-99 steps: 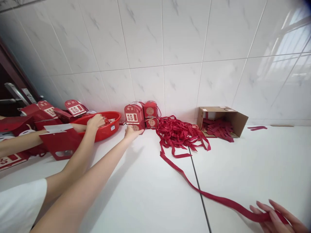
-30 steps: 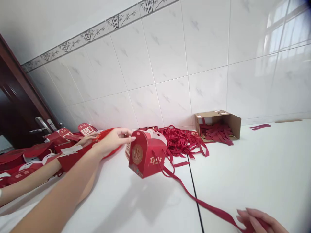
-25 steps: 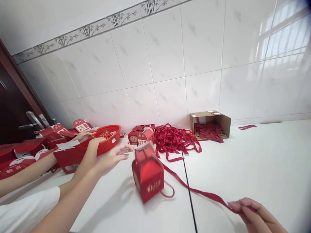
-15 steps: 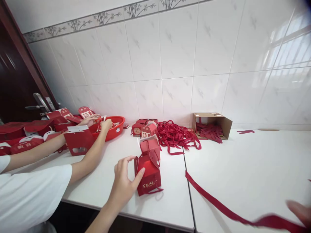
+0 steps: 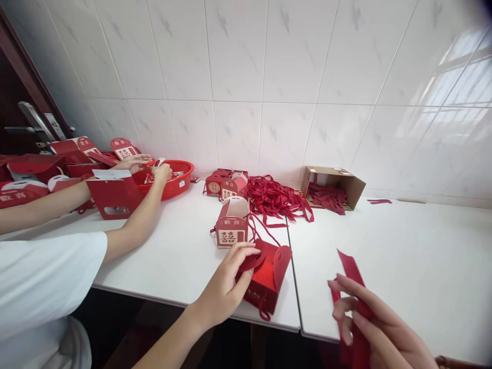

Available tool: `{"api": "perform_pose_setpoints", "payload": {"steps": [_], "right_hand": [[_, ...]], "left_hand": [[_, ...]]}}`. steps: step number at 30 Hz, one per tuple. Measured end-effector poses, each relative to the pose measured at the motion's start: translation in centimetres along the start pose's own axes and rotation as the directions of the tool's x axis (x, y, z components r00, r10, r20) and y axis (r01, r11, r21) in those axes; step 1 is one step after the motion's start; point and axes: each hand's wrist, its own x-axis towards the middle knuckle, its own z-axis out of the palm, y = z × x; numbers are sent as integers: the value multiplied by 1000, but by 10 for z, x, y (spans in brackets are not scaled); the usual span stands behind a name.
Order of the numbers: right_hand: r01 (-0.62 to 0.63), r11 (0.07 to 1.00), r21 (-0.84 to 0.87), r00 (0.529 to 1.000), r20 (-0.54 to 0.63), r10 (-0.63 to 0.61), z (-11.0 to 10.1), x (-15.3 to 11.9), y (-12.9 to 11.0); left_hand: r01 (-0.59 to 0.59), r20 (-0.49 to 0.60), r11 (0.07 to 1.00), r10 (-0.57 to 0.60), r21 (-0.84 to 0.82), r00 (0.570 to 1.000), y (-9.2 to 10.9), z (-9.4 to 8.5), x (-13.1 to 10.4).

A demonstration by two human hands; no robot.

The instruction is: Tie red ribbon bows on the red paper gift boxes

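Note:
My left hand [image 5: 230, 282] grips the near flap of a small red gift box [image 5: 269, 279] at the table's front edge, thumb on one side and fingers on the other. The box is tilted, and red cords hang from it. To the right, my right hand [image 5: 369, 318] holds a dark red ribbon [image 5: 351, 266] between its fingers, the strip hanging down past them. Just behind the held box stands another red gift box [image 5: 232, 233] with a white and gold character panel, its top flaps raised.
A heap of red ribbons [image 5: 274, 197] lies against the wall beside a cardboard box [image 5: 355, 192] of ribbon strips. More red boxes [image 5: 226, 184] stand nearby. At left, a co-worker's hands [image 5: 163, 173] are over a red basin [image 5: 184, 182], near stacked red boxes [image 5: 36, 166].
The gift box has turned and shifted right with my left hand. My right hand has come inward from the right edge, bringing the ribbon closer to the box. The view has tilted down.

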Motion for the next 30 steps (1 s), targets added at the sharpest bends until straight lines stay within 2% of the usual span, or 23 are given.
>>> {"api": "perform_pose_setpoints", "payload": {"steps": [6,9,13,16,18,22,27,30], "right_hand": [[3,998,-65,999,-46,-6,17,9,8],[-29,999,-42,999,-29,27,23,11,11],[-52,992,-112,998,-32,48,23,17,16],[-58,984,-167,998,17,62,20,19,15],[-57,982,-181,997,40,65,21,20,13],[-81,974,-211,986,123,109,32,20,7],[-143,965,-221,975,135,176,49,19,3],[-165,964,-210,972,133,195,54,18,3]], "left_hand": [[-10,-91,999,7,-34,996,-3,14,-5],[-7,-95,1000,5,-25,995,-1,17,-6],[-3,-61,1000,2,-10,998,1,12,-4],[12,-28,999,-13,-49,1000,1,7,1],[16,-46,998,-19,-56,999,1,7,4],[-60,-111,997,65,45,992,6,11,9],[-109,-3,978,112,180,994,17,13,15],[-121,23,967,119,223,993,19,13,19]]}}
